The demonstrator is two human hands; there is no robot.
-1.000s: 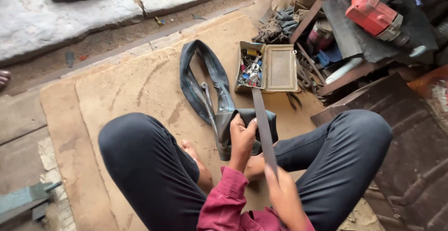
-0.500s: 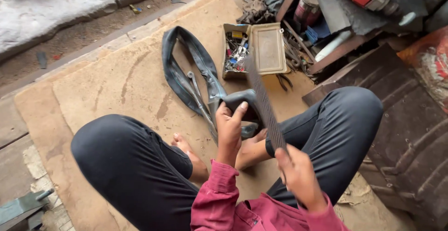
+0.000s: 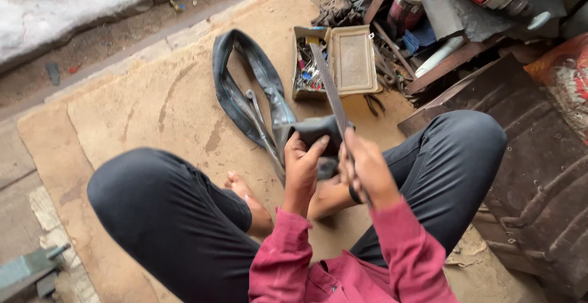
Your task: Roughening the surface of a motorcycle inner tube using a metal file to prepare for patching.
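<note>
inner tube (image 3: 245, 88) | fold pinched in l hand (image 3: 301, 167) | r hand (image 3: 366, 168) fisted on file (image 3: 327, 88)

Matt black rubber inner tube (image 3: 245, 88), dull grey metal file (image 3: 327, 88) — coarse, worn tan floor mat (image 3: 153, 101).

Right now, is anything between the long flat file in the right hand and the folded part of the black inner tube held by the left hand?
Nothing visible: the file already lies across the folded inner tube, gripped by the left hand; the right hand holds the file's near end.
</note>
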